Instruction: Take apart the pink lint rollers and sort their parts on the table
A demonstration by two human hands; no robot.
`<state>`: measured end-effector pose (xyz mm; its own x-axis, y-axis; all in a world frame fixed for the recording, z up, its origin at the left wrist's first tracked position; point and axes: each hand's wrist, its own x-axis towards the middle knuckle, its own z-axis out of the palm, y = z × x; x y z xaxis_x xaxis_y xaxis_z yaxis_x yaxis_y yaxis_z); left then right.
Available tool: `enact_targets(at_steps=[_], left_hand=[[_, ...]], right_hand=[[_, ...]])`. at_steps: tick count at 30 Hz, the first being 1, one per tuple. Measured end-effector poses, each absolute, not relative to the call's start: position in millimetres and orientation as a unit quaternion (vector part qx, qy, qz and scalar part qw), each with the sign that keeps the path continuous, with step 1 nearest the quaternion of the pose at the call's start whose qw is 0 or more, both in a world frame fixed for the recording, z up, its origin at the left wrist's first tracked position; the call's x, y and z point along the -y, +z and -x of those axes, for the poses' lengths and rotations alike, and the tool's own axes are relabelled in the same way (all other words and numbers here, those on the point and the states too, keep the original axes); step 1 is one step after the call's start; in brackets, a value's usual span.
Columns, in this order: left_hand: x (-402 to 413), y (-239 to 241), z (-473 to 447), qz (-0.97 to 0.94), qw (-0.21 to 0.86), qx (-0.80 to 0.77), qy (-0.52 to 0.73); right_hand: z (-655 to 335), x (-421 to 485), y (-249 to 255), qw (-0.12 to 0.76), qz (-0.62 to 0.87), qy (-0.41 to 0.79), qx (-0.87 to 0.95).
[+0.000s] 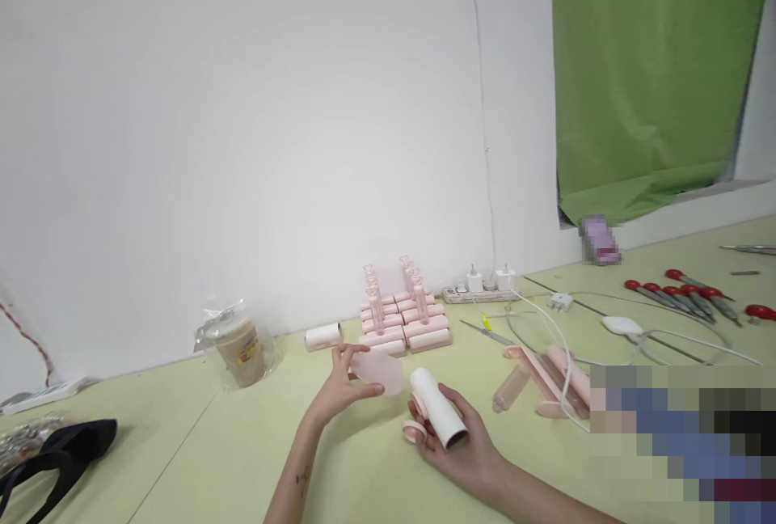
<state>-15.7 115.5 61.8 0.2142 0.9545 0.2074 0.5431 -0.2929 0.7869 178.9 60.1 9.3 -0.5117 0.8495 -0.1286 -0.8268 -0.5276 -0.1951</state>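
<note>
My left hand (347, 382) pinches a thin, translucent pale-pink piece (383, 372) between thumb and fingers, above the table. Close beside it, my right hand (466, 451) is wrapped round a white tube (437, 411) whose dark hollow end points toward me. A pink strip runs along the tube's left side. At the fingertips of that same hand sits a small round pink part (415, 431); whether it is attached to the tube I cannot tell. Behind both hands stand stacked pink cases (428, 334), with several clear pink tubes (420, 302) upright on them.
Left of the stack lies a white roll (323, 336). A bagged drink cup (239, 354) stands further left, near a black strap (73, 447). To the right are loose pink parts (549, 378), a white cable (567, 346), a power strip (482, 295) and red-handled screwdrivers (672, 295).
</note>
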Motion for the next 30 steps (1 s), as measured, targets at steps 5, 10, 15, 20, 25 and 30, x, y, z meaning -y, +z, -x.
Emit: enact_targets(at_steps=[5,10,15,20,25,30], left_hand=[[-110,6,8,-0.640,0.145,-0.645,0.393],[-91,-15,3,-0.650,0.067,-0.683,0.327],[-74,-1,-4,-0.640,0.050,-0.662,0.387],[-39,23,-17,-0.719,0.265,-0.499,0.405],[-29,20,-32,-0.661,0.406,-0.440,0.452],[-48,20,-24,-0.515,0.461,-0.443,0.571]], right_hand=[[-178,-59,10,0.482,0.120,0.866,0.058],[-180,-57,11,0.443,0.126,0.884,0.079],[-178,-51,12,0.412,0.112,0.897,0.112],[-174,-45,8,0.416,0.092,0.890,0.165],[-173,-44,10,0.437,0.134,0.874,0.166],[-174,-46,8,0.437,0.168,0.867,0.171]])
